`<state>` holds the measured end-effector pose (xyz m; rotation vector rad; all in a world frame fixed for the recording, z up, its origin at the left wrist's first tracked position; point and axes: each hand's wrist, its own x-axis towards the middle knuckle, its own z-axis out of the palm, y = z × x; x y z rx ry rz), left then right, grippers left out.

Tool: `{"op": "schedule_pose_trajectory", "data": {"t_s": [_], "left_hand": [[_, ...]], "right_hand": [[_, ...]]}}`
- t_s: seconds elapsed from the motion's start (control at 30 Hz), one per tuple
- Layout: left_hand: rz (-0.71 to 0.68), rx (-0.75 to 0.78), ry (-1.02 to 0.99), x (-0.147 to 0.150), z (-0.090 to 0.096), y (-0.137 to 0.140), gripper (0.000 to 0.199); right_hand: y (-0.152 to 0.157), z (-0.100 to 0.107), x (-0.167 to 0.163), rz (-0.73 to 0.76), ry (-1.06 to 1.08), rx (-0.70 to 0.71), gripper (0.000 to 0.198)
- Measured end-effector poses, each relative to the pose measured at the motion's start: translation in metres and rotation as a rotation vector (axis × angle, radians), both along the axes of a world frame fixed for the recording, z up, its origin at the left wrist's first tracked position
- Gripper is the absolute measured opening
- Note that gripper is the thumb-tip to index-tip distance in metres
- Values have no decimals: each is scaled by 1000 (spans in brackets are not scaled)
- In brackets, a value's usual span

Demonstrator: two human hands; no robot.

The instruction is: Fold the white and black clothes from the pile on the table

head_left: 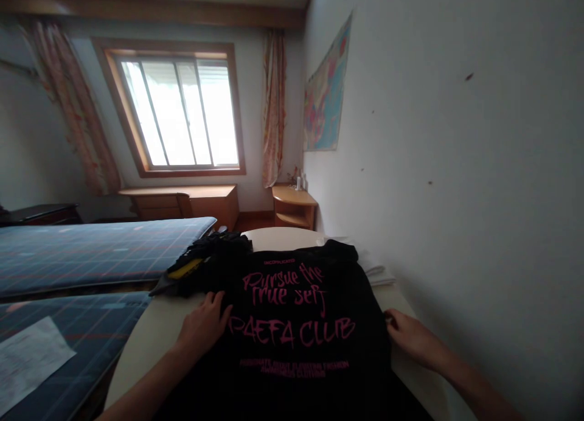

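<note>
A black T-shirt [292, 354] with pink lettering lies spread over a round cream table [141, 342], its printed side up. At its left edge, my left hand [203, 323] grips the cloth between thumb and fingers, though the fingertips are partly lost against the dark fabric. Pinched on the opposite edge is my right hand [410, 336], its thumb and forefinger closed on the cloth. A heap of dark clothing [205, 260] with a yellow patch sits beyond my left hand. The shirt's lower end runs out of view at the bottom.
Folded white cloth [381, 275] lies at the table's right edge, close to the white wall [456, 226]. Blue plaid mattresses [100, 247] are on the left, with a paper sheet [34, 363] on the nearer one. A wooden desk [205, 196] and corner shelf [294, 196] stand behind.
</note>
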<state>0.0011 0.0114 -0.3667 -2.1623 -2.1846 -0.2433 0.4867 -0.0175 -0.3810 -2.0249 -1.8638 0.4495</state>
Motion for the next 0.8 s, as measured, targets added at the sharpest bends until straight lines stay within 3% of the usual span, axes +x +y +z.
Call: {"op": "schedule_pose_trajectory", "data": {"t_s": [0.1, 0.27, 0.37, 0.43, 0.53, 0.6, 0.7, 0.8], "left_hand": [[47, -115, 8, -6, 4, 0, 43], [2, -240, -65, -7, 7, -3, 43], [-86, -182, -195, -13, 9, 2, 36], [-102, -61, -305, -20, 13, 11, 29], [-45, 187, -428, -31, 20, 26, 24], [-6, 262, -465, -36, 18, 32, 29], [-3, 161, -475, -40, 7, 31, 41], [30, 72, -448, -46, -6, 18, 53]], "right_hand": [[4, 2, -7, 111, 186, -87, 42], [3, 13, -35, 182, 475, -31, 52], [6, 15, -42, 172, 585, -78, 48], [12, 17, -41, 127, 653, -86, 48], [23, 25, -34, -44, 704, 59, 51], [28, 29, -28, -78, 701, 168, 53], [25, 25, -18, 22, 654, 199, 63], [11, 9, -7, 63, 613, 95, 87]]}}
